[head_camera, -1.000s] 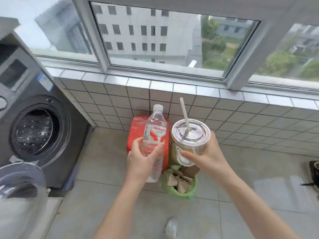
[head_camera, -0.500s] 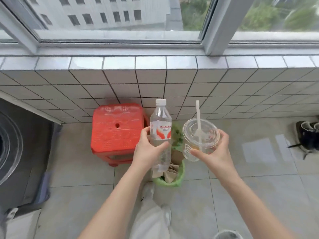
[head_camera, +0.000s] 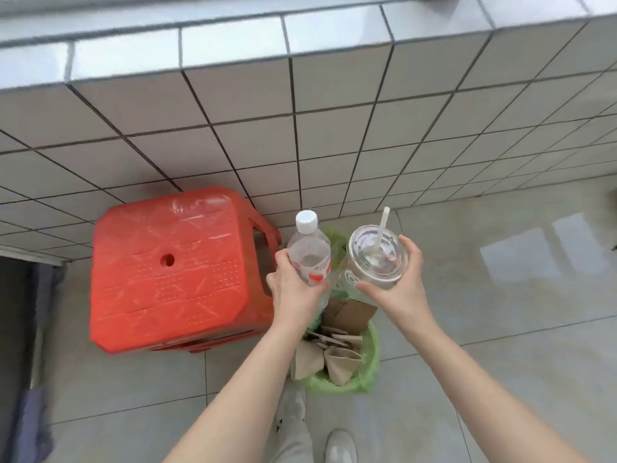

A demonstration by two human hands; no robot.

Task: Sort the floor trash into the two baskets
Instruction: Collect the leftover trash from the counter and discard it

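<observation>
The left hand grips a clear water bottle, upright, above the green-lined basket. The right hand curls round a clear lidded cup with a straw, also over the basket, just beside the bottle. Brown cardboard scraps fill the basket. A red stool stands just left of the basket.

Ahead of my hands a low white-tiled wall with dark grout rises to a tiled ledge. Left of my hands a red plastic stool sits against it. Under me, glossy grey floor tiles; window light glares off them to the right.
</observation>
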